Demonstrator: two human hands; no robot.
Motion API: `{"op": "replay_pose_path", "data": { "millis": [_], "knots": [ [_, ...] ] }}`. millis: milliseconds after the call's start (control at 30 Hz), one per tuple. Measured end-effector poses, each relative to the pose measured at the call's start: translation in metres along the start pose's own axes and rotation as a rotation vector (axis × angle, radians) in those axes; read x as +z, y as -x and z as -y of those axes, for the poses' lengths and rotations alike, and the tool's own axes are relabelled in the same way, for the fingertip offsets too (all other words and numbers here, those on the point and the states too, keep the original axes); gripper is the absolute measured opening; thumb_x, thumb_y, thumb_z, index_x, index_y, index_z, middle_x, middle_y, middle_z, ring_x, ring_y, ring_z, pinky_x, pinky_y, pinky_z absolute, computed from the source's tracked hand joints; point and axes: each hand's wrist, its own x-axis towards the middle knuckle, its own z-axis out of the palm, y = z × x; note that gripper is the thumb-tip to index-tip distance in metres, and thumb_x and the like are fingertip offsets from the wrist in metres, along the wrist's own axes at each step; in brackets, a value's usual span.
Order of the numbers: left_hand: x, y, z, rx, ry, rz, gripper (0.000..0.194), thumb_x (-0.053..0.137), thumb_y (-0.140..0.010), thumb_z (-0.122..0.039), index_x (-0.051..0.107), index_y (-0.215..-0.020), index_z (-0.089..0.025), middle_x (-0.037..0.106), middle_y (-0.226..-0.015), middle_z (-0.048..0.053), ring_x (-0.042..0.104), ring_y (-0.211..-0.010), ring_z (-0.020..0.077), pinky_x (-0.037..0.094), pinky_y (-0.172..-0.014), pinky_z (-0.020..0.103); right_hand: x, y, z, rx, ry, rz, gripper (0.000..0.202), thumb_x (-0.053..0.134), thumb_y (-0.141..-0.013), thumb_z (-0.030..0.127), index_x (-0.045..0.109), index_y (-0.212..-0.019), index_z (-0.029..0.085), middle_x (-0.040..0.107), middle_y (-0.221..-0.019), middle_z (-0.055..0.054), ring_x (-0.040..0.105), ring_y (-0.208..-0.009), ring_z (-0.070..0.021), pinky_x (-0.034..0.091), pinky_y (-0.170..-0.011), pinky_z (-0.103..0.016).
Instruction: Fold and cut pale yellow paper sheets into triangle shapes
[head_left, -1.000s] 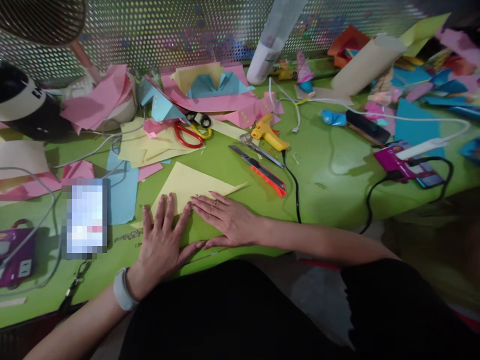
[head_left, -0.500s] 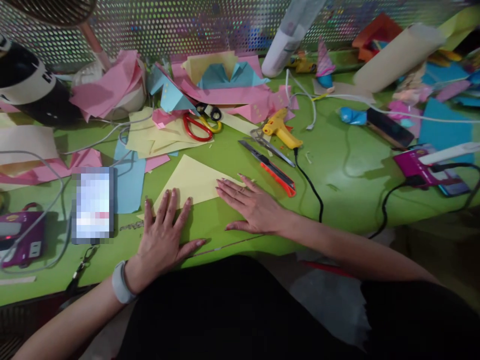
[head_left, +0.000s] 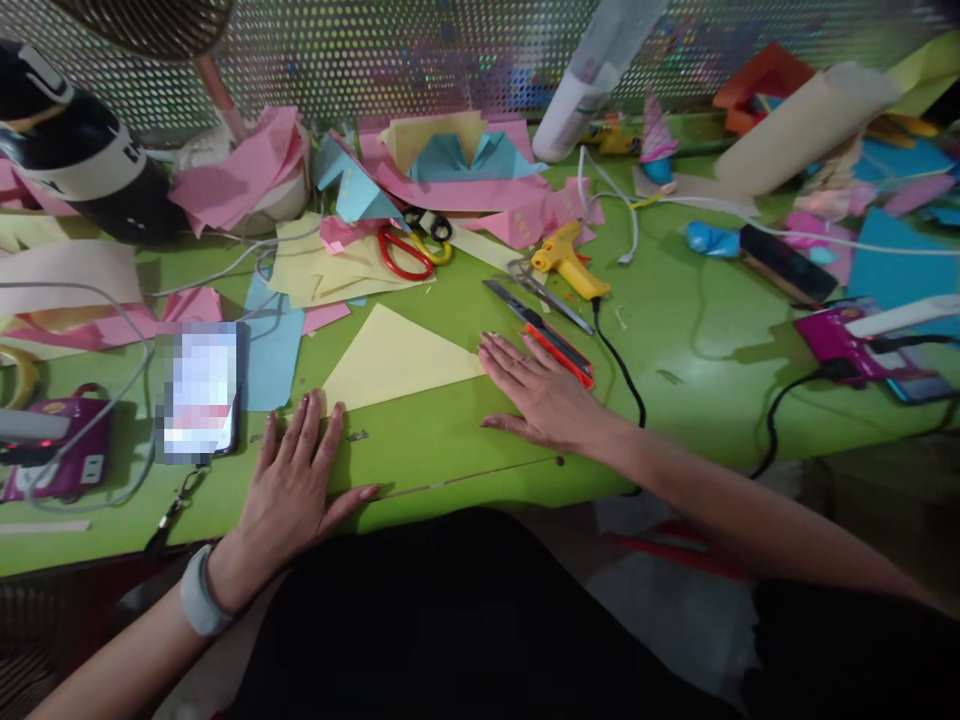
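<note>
A pale yellow sheet of paper (head_left: pixel 397 360), shaped as a triangle, lies flat on the green table (head_left: pixel 442 450) with its long edge toward me. My left hand (head_left: pixel 296 475) rests palm down, fingers stretched, its fingertips at the paper's left corner. At the opposite corner my right hand (head_left: pixel 544 395) lies flat too, its fingertips touching the paper's tip. Just beyond the right fingers is an orange utility knife (head_left: pixel 559 355), partly covered by that hand. A yellow glue gun (head_left: pixel 564 260) and red-and-yellow-handled scissors (head_left: pixel 409 255) lie farther back.
A phone (head_left: pixel 201 390) and blue paper (head_left: pixel 274 365) lie left of the paper. Pink and blue folded papers (head_left: pixel 465 160) crowd the back. A black bottle (head_left: pixel 97 160) stands at left. Purple power strips (head_left: pixel 832 340) with cables sit at both sides; a cardboard tube (head_left: pixel 806 130) leans at back right.
Both hands have slid outward along the long edge, left hand to the left and right hand to the right, uncovering more of the yellow paper. The view has shifted slightly.
</note>
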Motion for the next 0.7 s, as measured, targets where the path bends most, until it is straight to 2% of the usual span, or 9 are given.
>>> {"op": "replay_pose_path", "data": {
  "millis": [67, 167, 267, 300, 367, 433, 533, 600, 700],
  "knots": [
    [0.0, 0.004, 0.001, -0.004, -0.002, -0.003, 0.096, 0.027, -0.093, -0.075, 0.01, -0.16, -0.01, 0.02, -0.163, 0.024, 0.018, -0.152, 0.0367, 0.014, -0.122, 0.057, -0.002, 0.003, 0.001, 0.042, 0.003, -0.006, 0.097, 0.023, -0.094, 0.073, -0.001, -0.159, 0.005, 0.024, -0.161, -0.022, 0.021, -0.152, -0.0327, 0.017, -0.124, -0.055],
    [0.001, 0.003, 0.001, -0.005, 0.011, -0.011, 0.094, 0.03, -0.093, -0.073, 0.008, -0.16, -0.011, 0.02, -0.163, 0.023, 0.018, -0.153, 0.0346, 0.013, -0.123, 0.054, -0.015, 0.005, 0.007, 0.092, -0.001, -0.042, 0.095, 0.029, -0.096, 0.07, 0.016, -0.157, -0.002, 0.031, -0.158, -0.029, 0.027, -0.149, -0.0375, 0.024, -0.122, -0.055],
    [0.002, -0.007, 0.0, 0.023, 0.039, -0.02, 0.094, 0.034, -0.093, -0.072, 0.005, -0.161, -0.013, 0.019, -0.164, 0.02, 0.018, -0.153, 0.0325, 0.012, -0.124, 0.051, -0.036, -0.003, 0.02, 0.136, -0.05, -0.112, 0.075, 0.035, -0.1, 0.058, 0.039, -0.149, 0.001, 0.045, -0.151, -0.027, 0.041, -0.142, -0.039, 0.034, -0.115, -0.056],
    [0.003, -0.012, 0.001, 0.038, 0.047, -0.019, 0.094, 0.035, -0.093, -0.072, 0.004, -0.161, -0.015, 0.018, -0.165, 0.019, 0.018, -0.153, 0.032, 0.012, -0.124, 0.051, -0.043, -0.008, 0.024, 0.161, -0.078, -0.116, 0.064, 0.036, -0.101, 0.052, 0.049, -0.141, 0.004, 0.055, -0.142, -0.025, 0.05, -0.134, -0.0383, 0.04, -0.11, -0.055],
    [0.003, -0.021, 0.003, 0.069, 0.058, -0.008, 0.093, 0.038, -0.094, -0.07, 0.002, -0.161, -0.017, 0.017, -0.165, 0.016, 0.017, -0.153, 0.031, 0.01, -0.125, 0.051, -0.054, -0.024, 0.032, 0.214, -0.162, -0.039, 0.045, 0.04, -0.102, 0.046, 0.067, -0.114, 0.012, 0.072, -0.112, -0.019, 0.066, -0.105, -0.0329, 0.051, -0.089, -0.047],
    [0.003, -0.029, 0.007, 0.1, 0.061, 0.009, 0.091, 0.04, -0.094, -0.068, 0.003, -0.161, -0.019, 0.017, -0.166, 0.014, 0.016, -0.153, 0.03, 0.009, -0.125, 0.05, -0.06, -0.044, 0.035, 0.254, -0.291, 0.128, 0.035, 0.048, -0.1, 0.044, 0.068, -0.095, 0.016, 0.074, -0.092, -0.011, 0.069, -0.081, -0.0247, 0.05, -0.07, -0.036],
    [0.001, -0.034, 0.013, 0.129, 0.052, 0.021, 0.091, 0.041, -0.094, -0.068, 0.003, -0.161, -0.02, 0.017, -0.166, 0.013, 0.017, -0.153, 0.0294, 0.008, -0.125, 0.049, -0.062, -0.071, 0.032, 0.334, -0.501, 0.358, 0.035, 0.058, -0.094, 0.05, 0.063, -0.079, 0.018, 0.072, -0.074, -0.004, 0.066, -0.062, -0.0168, 0.043, -0.057, -0.028],
    [0.0, -0.034, 0.015, 0.131, 0.04, 0.019, 0.09, 0.041, -0.094, -0.068, 0.003, -0.161, -0.021, 0.019, -0.166, 0.012, 0.018, -0.153, 0.029, 0.008, -0.126, 0.049, -0.06, -0.083, 0.025, 0.364, -0.623, 0.458, 0.042, 0.061, -0.089, 0.056, 0.058, -0.07, 0.019, 0.067, -0.061, -0.001, 0.063, -0.051, -0.0135, 0.042, -0.054, -0.025],
    [0.001, -0.029, 0.016, 0.117, 0.021, 0.013, 0.088, 0.039, -0.095, -0.067, 0.005, -0.161, -0.02, 0.022, -0.165, 0.013, 0.02, -0.153, 0.0278, 0.01, -0.126, 0.047, -0.054, -0.093, 0.015, 0.385, -0.775, 0.534, 0.05, 0.067, -0.082, 0.061, 0.053, -0.061, 0.019, 0.061, -0.05, 0.002, 0.06, -0.044, -0.012, 0.045, -0.051, -0.024]
  ]
}}
